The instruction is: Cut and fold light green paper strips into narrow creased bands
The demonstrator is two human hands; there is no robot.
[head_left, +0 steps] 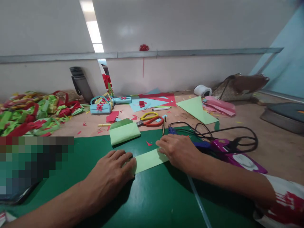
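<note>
A light green paper strip (150, 161) lies on the green mat, stretched between my two hands. At its left end, my left hand (116, 167) presses down with the fingers curled together over the paper. My right hand (178, 152) grips the other end, fingertips closed on its upper edge. The parts of the strip beneath both hands are hidden. Just beyond it rests a folded light green paper piece (125, 133). Next to my right forearm is a purple tool with a black cord (237, 155), and a clear glue stick (199, 201) runs below my right hand.
Scissors (152, 119) with yellow and orange handles lie past the mat (152, 199). Small blue paper bags (100, 108) and a heap of colored scraps (30, 114) are left, near a dark bottle (82, 84). A handbag (237, 87) stands back right.
</note>
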